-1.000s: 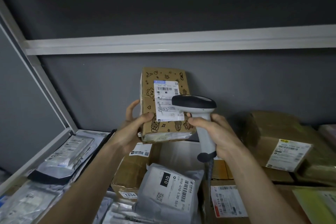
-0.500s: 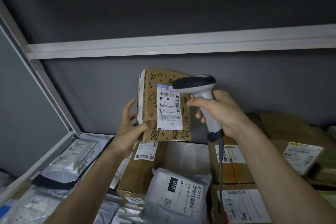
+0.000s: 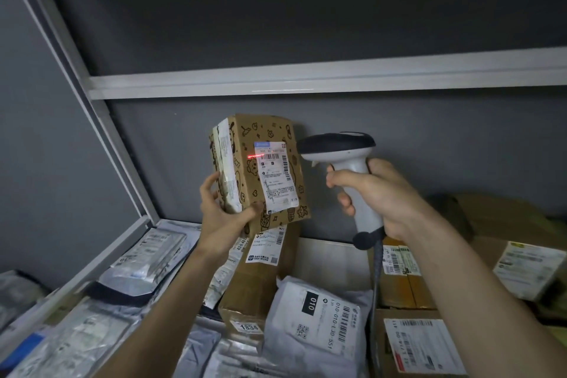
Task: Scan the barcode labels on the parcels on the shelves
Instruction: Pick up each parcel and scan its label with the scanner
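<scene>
Gripped printed cardboard box [image 3: 260,169] low in left hand [image 3: 221,212]; light, stiff. Clutched barcode scanner [image 3: 343,163] in right hand [image 3: 377,196].

Dim shelf bay, red scan line glowing, wide-angle edge distortion.

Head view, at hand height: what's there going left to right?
Left hand → cartoon-print cardboard box with its shipping label → barcode scanner → right hand.
</scene>
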